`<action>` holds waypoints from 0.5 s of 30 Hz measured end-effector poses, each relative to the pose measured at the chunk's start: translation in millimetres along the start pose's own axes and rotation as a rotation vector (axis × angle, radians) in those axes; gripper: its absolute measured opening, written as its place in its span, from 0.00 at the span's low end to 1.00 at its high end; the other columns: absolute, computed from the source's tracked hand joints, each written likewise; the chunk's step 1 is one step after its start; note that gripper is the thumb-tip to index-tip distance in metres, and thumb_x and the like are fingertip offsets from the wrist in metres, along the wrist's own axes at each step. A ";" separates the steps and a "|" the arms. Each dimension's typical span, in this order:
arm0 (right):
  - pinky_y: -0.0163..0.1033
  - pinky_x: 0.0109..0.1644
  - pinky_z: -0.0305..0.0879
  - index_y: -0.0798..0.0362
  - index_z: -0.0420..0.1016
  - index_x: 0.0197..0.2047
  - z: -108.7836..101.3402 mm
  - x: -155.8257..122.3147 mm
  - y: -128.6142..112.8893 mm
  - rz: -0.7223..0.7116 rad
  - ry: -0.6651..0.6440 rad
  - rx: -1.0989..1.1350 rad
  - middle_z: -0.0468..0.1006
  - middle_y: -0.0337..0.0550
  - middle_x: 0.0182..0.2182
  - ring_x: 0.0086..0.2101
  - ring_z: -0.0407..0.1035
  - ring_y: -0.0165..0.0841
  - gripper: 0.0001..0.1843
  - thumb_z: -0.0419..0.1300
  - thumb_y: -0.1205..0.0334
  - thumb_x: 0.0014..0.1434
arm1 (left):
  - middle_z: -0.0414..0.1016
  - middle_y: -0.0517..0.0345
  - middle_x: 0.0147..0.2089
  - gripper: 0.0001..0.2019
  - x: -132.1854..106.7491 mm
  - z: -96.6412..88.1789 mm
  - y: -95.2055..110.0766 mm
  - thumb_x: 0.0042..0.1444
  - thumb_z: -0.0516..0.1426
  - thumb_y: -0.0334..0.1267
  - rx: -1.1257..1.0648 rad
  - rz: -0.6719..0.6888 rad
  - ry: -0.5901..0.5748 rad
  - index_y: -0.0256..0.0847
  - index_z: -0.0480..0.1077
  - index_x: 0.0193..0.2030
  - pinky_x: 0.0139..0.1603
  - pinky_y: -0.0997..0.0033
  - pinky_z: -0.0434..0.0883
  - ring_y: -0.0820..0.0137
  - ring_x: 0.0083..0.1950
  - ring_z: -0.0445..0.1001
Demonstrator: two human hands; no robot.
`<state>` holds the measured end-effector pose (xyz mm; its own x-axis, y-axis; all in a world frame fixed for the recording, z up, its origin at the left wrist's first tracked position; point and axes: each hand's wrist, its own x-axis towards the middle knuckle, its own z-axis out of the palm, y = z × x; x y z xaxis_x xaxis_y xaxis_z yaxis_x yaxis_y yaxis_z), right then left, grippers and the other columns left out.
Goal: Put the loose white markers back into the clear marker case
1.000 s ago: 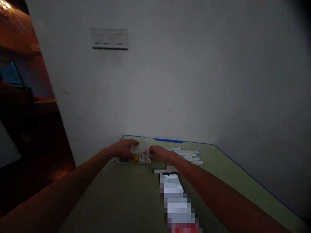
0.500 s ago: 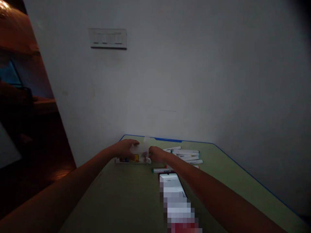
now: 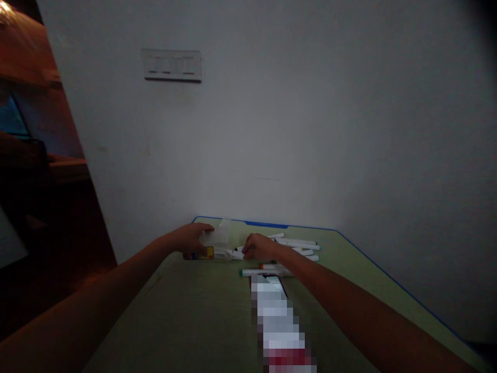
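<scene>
Lower centre: clamping clear case (image 3: 210, 252) in left hand (image 3: 189, 238); pinching white marker (image 3: 238, 255) in right hand (image 3: 259, 247), now farther from case.

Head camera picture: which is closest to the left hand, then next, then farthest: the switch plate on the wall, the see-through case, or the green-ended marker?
From the left hand:
1. The see-through case, touching it, on its right side.
2. The green-ended marker, on the table, farther right.
3. The switch plate, high on the wall.
</scene>
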<state>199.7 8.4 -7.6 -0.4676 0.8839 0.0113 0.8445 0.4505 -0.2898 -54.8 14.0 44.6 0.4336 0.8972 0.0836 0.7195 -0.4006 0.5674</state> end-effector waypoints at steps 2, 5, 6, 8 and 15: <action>0.33 0.39 0.61 0.56 0.81 0.38 -1.7 -6.0 -0.7 -0.007 -0.002 -0.034 0.80 0.48 0.35 0.36 0.72 0.34 0.14 0.62 0.60 0.49 | 0.75 0.41 0.48 0.35 -2.5 -2.3 1.5 0.30 0.64 0.33 0.027 -0.019 -0.023 0.36 0.71 0.52 0.35 0.63 0.73 0.55 0.37 0.77; 0.33 0.41 0.61 0.54 0.77 0.47 -3.4 -8.2 -12.2 -0.021 0.010 -0.081 0.78 0.50 0.42 0.40 0.71 0.35 0.20 0.61 0.56 0.51 | 0.74 0.40 0.48 0.36 -3.7 -2.2 4.4 0.32 0.64 0.34 0.013 -0.048 -0.040 0.36 0.69 0.54 0.31 0.63 0.73 0.58 0.31 0.77; 0.34 0.42 0.62 0.53 0.75 0.49 -3.3 -7.0 -18.0 -0.027 0.012 -0.106 0.77 0.50 0.44 0.42 0.70 0.36 0.22 0.61 0.54 0.51 | 0.74 0.40 0.48 0.36 -3.5 -1.4 5.3 0.32 0.63 0.33 0.004 -0.048 -0.037 0.36 0.69 0.54 0.31 0.63 0.73 0.59 0.30 0.77; 0.35 0.43 0.62 0.52 0.75 0.49 -2.3 -3.2 -29.8 -0.042 0.002 -0.164 0.76 0.51 0.46 0.43 0.70 0.37 0.23 0.60 0.54 0.50 | 0.74 0.40 0.48 0.36 -2.9 0.8 6.8 0.30 0.64 0.32 -0.005 -0.035 -0.032 0.36 0.70 0.54 0.32 0.64 0.73 0.59 0.30 0.77; 0.38 0.43 0.64 0.61 0.77 0.41 -2.7 -4.8 -35.6 0.039 -0.024 -0.323 0.76 0.59 0.43 0.44 0.70 0.42 0.17 0.55 0.69 0.48 | 0.73 0.38 0.51 0.38 -6.7 -9.9 0.3 0.30 0.63 0.32 0.033 -0.090 -0.049 0.39 0.68 0.56 0.24 0.65 0.72 0.63 0.25 0.75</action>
<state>172.6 -11.5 5.2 -0.4363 0.8997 -0.0172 0.8992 0.4366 0.0294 -62.9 9.7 52.2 0.3917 0.9201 -0.0073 0.7737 -0.3250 0.5438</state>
